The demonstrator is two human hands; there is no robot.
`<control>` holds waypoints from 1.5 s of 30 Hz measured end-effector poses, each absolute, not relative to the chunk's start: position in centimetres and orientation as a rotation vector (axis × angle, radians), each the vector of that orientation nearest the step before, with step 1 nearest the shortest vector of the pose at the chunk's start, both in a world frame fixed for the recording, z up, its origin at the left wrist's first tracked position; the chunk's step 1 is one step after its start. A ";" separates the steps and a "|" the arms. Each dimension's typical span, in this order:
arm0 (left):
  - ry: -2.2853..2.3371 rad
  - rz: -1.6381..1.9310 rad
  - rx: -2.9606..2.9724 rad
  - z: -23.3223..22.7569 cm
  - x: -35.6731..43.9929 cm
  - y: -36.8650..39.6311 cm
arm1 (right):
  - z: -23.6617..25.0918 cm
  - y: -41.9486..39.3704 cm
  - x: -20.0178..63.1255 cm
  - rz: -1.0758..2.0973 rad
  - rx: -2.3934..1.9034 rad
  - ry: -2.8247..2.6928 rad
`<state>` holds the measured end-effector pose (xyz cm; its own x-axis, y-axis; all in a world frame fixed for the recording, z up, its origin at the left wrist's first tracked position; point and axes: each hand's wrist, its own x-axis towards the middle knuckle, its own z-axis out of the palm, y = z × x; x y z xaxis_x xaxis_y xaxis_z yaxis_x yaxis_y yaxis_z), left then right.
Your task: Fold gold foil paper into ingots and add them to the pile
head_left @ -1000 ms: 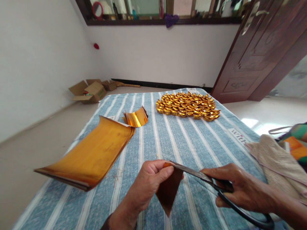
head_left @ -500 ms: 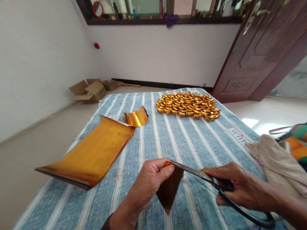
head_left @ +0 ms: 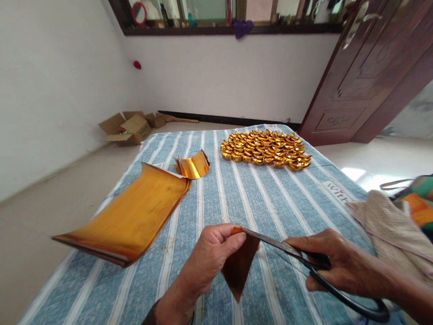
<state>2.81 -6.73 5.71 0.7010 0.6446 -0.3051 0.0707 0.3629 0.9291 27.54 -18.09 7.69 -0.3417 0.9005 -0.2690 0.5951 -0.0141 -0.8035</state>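
A folded gold foil sheet (head_left: 238, 266) hangs point-down, black-handled scissors (head_left: 304, 266) blades along its top edge.

I can read only one bit of print: the letters "with" in dark type on a white label (head_left: 334, 190) lying on the blue striped cloth (head_left: 257, 194), at the right of the frame. The label runs on past those letters, but I cannot make out more.

cloth (head_left: 257, 194): blue-white stripes | foil sheets (head_left: 135, 216): gold | ingots (head_left: 265, 149): gold | scissors (head_left: 304, 262): black handles
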 end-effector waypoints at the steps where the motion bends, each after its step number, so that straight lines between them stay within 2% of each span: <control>1: 0.727 0.416 1.156 5.8 2.8 -6.8 | 7.7 -18.1 27.5 1.291 -1.556 -1.939; 45: 0.704 0.376 1.218 5.5 2.7 -6.6 | 6.8 -18.3 28.3 1.118 -1.541 -2.005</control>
